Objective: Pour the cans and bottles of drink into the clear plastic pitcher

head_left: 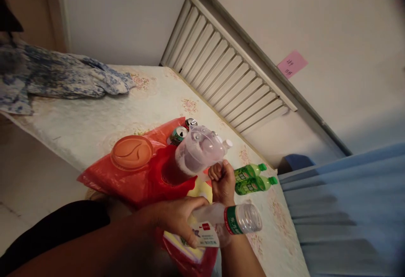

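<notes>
My left hand [179,218] is wrapped round a clear plastic bottle [221,226] with a green, red and white label. The bottle lies tilted on its side in the hand, its uncapped mouth toward the right; it looks empty. My right hand [223,180] is closed in a fist at the handle side of a clear plastic pitcher [202,148]. The pitcher's lower part looks red, with a frothy-looking band above it. Under it lies a red plastic bag [110,180], bearing a round lid [132,152]. Part of a yellow and white item [202,188] shows behind the bottle.
Drink cans [177,135] stand beyond the pitcher, near a white-capped bottle [227,143]. Two green-labelled bottles [253,178] are to the right. Patterned cloth [79,74] lies at the table's left. A radiator [228,66] and a blue curtain [344,209] border the floral-covered table [152,87].
</notes>
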`<control>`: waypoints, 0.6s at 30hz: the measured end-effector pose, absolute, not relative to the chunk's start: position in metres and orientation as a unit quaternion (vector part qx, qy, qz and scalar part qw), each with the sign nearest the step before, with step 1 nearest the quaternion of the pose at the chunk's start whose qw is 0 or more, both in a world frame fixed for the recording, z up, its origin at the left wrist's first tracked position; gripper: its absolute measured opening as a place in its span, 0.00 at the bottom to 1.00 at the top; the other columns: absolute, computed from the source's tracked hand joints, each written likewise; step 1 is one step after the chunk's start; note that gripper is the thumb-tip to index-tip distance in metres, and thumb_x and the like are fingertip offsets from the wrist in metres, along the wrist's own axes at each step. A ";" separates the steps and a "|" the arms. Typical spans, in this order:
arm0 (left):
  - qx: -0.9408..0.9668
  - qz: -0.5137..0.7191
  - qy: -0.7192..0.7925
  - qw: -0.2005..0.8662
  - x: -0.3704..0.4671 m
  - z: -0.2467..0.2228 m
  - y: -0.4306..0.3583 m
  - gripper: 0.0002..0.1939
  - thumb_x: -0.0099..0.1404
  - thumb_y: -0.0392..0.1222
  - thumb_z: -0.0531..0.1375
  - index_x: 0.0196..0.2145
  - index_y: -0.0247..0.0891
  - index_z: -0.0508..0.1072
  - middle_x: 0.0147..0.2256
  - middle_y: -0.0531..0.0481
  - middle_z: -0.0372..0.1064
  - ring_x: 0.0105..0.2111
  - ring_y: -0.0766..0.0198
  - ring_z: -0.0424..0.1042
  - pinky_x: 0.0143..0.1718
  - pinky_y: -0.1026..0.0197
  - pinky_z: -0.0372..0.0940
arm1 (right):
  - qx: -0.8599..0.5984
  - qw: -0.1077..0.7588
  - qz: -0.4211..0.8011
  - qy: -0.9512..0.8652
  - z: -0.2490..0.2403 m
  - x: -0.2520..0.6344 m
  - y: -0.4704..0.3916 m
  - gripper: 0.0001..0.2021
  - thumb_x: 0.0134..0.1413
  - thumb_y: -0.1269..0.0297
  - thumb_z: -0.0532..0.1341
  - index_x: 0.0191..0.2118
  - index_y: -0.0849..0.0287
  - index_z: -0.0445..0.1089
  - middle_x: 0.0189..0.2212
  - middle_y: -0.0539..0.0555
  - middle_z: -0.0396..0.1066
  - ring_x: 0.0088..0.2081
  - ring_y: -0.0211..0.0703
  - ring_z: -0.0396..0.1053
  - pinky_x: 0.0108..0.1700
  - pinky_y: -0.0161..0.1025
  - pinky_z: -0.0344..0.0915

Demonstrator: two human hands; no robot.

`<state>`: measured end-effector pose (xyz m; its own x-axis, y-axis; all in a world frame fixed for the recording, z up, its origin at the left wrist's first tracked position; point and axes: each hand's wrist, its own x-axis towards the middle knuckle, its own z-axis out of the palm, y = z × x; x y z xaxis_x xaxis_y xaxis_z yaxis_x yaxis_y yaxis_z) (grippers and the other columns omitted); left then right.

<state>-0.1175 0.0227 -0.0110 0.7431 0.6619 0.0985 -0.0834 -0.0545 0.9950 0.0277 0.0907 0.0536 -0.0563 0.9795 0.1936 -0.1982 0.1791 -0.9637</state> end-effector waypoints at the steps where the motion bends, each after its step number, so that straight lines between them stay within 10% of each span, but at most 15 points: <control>1: 0.669 0.290 0.210 0.651 -0.118 -0.011 0.024 0.34 0.41 0.47 0.74 0.47 0.42 0.73 0.42 0.50 0.73 0.43 0.49 0.72 0.40 0.56 0.67 | -0.387 0.575 0.511 -0.509 0.060 0.029 0.090 0.23 0.56 0.50 0.61 0.19 0.54 0.53 0.14 0.40 0.43 0.16 0.31 0.40 0.20 0.34 0.45; 18: 0.627 0.394 0.293 0.605 -0.148 -0.001 0.062 0.37 0.48 0.48 0.70 0.54 0.40 0.64 0.44 0.50 0.73 0.43 0.54 0.73 0.40 0.59 0.68 | -0.407 0.663 0.394 -0.490 0.177 0.111 0.056 0.21 0.52 0.62 0.65 0.19 0.55 0.51 0.15 0.39 0.45 0.16 0.30 0.38 0.18 0.33 0.42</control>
<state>-0.1477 0.0617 -0.0007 0.5182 0.8438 0.1394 -0.1102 -0.0958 0.9893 0.1110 0.0557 0.1766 0.2105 0.9204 0.3294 -0.1242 0.3594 -0.9249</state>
